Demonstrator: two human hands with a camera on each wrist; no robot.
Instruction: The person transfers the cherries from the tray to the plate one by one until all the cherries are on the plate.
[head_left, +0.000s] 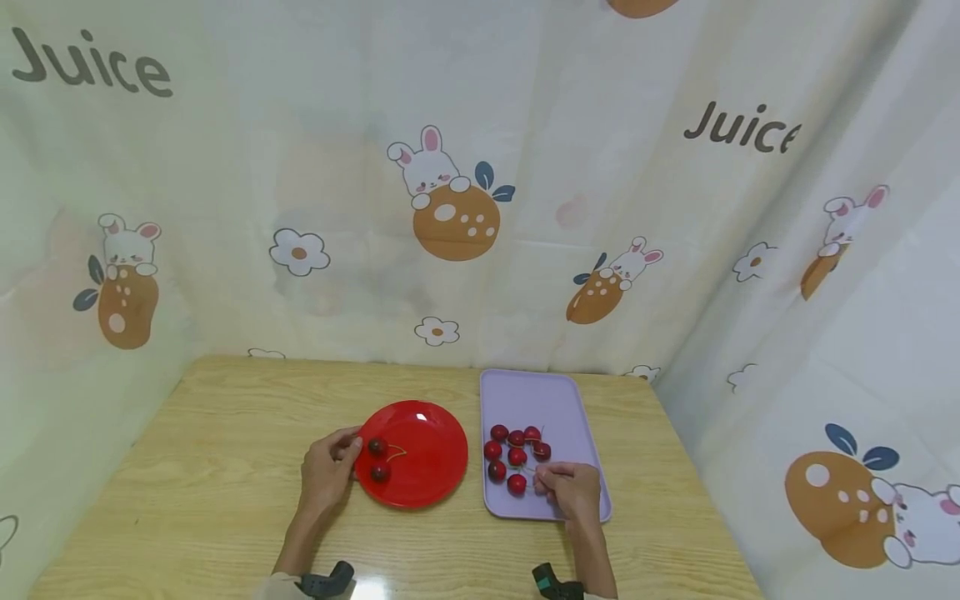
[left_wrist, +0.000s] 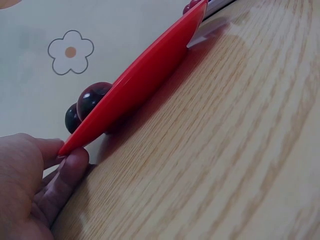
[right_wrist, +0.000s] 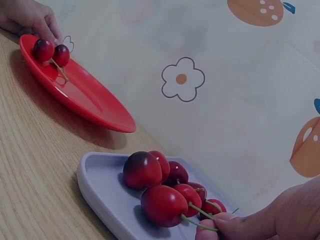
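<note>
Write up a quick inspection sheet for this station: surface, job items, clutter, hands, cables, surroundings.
Surface: wood-grain table.
Job items: red plate holding two cherries, stems meeting; lilac tray holding a group of cherries.
Clutter: nothing seen.
Left hand: pinches the red plate's rim.
Right hand: pinches a cherry stem over the lilac tray.
Cables: nothing seen.
Surroundings: pale fabric backdrop printed with rabbits, fruit, flowers, "Juice".

forearms (head_left: 592, 550) extended forward, well apart; left hand (head_left: 327, 469) and right hand (head_left: 574, 488) each pinching.
</note>
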